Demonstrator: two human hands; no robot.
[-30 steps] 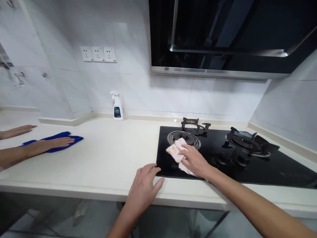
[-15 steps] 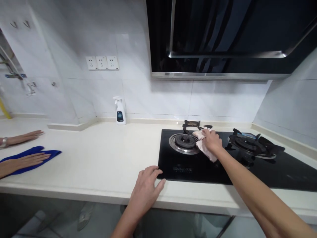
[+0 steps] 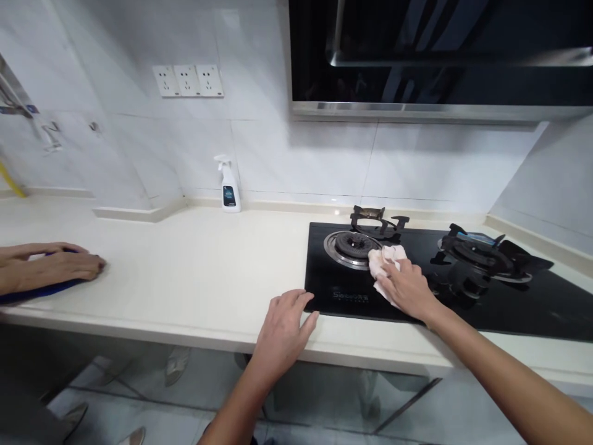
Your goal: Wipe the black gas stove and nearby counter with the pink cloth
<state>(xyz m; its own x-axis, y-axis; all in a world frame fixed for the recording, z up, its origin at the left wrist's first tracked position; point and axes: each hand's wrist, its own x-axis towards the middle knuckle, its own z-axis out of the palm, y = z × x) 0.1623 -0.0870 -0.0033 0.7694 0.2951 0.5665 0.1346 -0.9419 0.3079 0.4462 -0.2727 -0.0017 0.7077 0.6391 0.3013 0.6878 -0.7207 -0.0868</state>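
Cloth (image 3: pixel 385 259), pale pink and crumpled, sits right of centre in the head view, on the black glass of the cooktop (image 3: pixel 319 269). Your right hand (image 3: pixel 407 286) has it: fingers bent over the bunched fabric, palm down, forearm running in from the lower right corner. The cloth's upper left edge overlaps the metal ring of the left burner (image 3: pixel 356 245); whether it touches the ring, you cannot tell from here. One corner hangs loose below your fingers, toward the front edge.

Your left hand (image 3: pixel 283 330), lower centre: wide, fingers loosely curved, thumb spread away from them. It is over the front of the pale countertop (image 3: pixel 208 278), fingertips at the near left corner of the glass. Contact with the glass unclear.

Behind the left burner, a dark pan support (image 3: pixel 383 227) stands apart from it near the back edge. To the right, second burner (image 3: pixel 482 256), its own support in place. Pale lettering on the glass, below the left burner.

Left edge of the frame: a co-worker's hands (image 3: pixel 55 271), one in front of the other, on a blue rag (image 3: pixel 46 289) mostly covered by them. White spray bottle (image 3: pixel 230 190) upright by the wall, left of centre. Range hood (image 3: pixel 417 80) fills the upper right.
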